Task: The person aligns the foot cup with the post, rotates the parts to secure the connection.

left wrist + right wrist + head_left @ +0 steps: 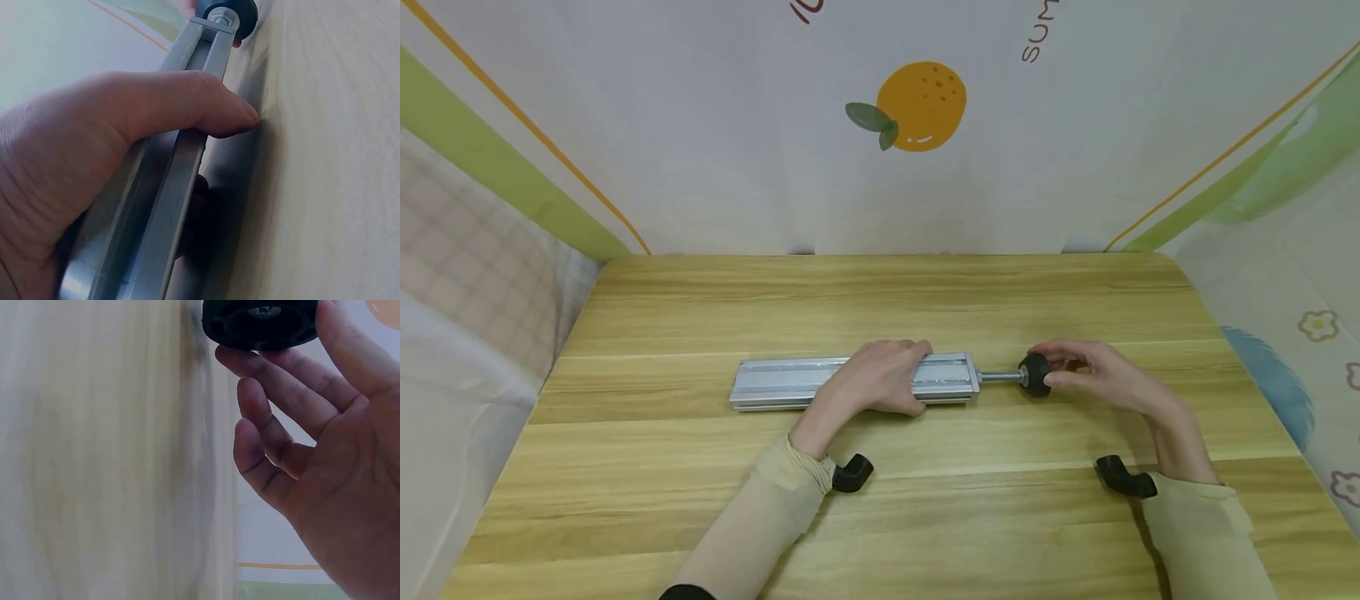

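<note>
Head view: set across the middle of the tabletop [970,517], long axis parallel to the far edge, a silver grooved bar [790,379]. Gripped from above, right of its middle, by the left hand [876,379]. Out from the bar's right end, toward the tabletop's right edge, a thin metal rod [1000,377] with a round black knob [1036,375] at its tip. Pinched there between thumb and fingers of the right hand [1101,375], the nearer of the two. Decisive relation, as judged: bar, rod and knob in one line, with the right hand at the outer end. Beside the left sleeve [752,517], a bent black piece [853,473]; beside the right sleeve [1210,542], a second black piece [1125,477]; both well apart from the bar. Past the far edge, a white curtain [715,167].

Left wrist view: sighted along the bar toward the knob, with the thumb across the bar and in the way of a full look.

Right wrist view: thumb and fingertips against the knob's rim, two fingers curled off it. Impossible to tell whether resting on the tabletop.
</note>
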`<state>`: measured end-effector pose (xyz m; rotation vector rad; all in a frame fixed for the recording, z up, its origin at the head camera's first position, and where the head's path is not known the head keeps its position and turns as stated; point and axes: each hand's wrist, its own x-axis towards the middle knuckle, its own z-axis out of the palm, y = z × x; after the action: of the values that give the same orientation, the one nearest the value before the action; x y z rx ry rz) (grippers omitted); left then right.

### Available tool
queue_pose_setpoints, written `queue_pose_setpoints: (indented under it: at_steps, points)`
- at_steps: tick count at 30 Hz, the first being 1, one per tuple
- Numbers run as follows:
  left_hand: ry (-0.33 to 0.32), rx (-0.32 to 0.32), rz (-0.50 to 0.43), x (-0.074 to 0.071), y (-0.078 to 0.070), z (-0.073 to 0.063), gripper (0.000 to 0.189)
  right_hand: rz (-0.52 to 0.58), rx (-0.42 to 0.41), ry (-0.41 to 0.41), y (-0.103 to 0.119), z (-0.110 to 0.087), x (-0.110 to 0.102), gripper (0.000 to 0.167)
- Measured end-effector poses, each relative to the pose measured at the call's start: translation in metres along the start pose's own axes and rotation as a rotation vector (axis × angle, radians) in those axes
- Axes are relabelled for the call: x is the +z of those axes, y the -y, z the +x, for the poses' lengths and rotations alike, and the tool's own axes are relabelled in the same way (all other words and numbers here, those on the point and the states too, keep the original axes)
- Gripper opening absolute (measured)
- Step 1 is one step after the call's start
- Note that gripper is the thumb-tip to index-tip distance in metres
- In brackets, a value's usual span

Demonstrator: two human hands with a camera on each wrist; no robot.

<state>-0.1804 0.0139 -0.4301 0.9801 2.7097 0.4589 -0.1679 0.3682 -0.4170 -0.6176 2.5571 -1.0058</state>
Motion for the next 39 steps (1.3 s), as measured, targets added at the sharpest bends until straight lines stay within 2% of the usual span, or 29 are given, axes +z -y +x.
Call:
queue_pose_setpoints:
  at_steps: [7, 10, 14, 20, 24, 28, 33, 36, 39]
  points:
    - [0.002, -0.001, 0.002, -0.0004, -0.0001, 0.0, 0.072, -0.005, -0.046, -0.025, -0.0037, 0.0002, 0.0002, 0.054]
    - [0.001, -0.001, -0.002, -0.0004, 0.0001, -0.0001, 0.073, 0.025, -0.049, -0.041, -0.0038, 0.0013, 0.0005, 0.063]
    - [0.0, -0.004, -0.005, -0.0005, -0.0001, -0.0002, 0.073, 0.066, -0.042, -0.036, -0.0008, 0.0053, 0.0035, 0.068]
    - [0.002, -0.005, -0.003, -0.0001, -0.0003, -0.0006, 0.073, 0.065, -0.053, -0.045, 0.0004, 0.0063, 0.0067, 0.067]
    - [0.003, -0.005, -0.003, 0.0003, -0.0002, -0.0002, 0.073, 0.025, -0.071, -0.053, -0.003, 0.0036, 0.0055, 0.053]
    - [0.002, -0.004, -0.005, -0.0001, 0.0005, -0.0004, 0.073, -0.006, -0.027, -0.025, -0.003, 0.0027, 0.0034, 0.043]
    - [0.006, 0.001, -0.003, 0.0004, 0.0006, -0.0002, 0.074, -0.045, 0.022, -0.003, -0.0027, 0.0012, 0.0026, 0.042]
    - [0.005, 0.001, -0.002, 0.0002, 0.0006, -0.0002, 0.073, -0.035, -0.001, -0.018, -0.0027, 0.0009, 0.0022, 0.044]
    - [0.004, 0.0, 0.001, 0.0005, 0.0005, 0.0001, 0.073, -0.001, -0.034, -0.038, -0.0033, 0.0017, 0.0031, 0.056]
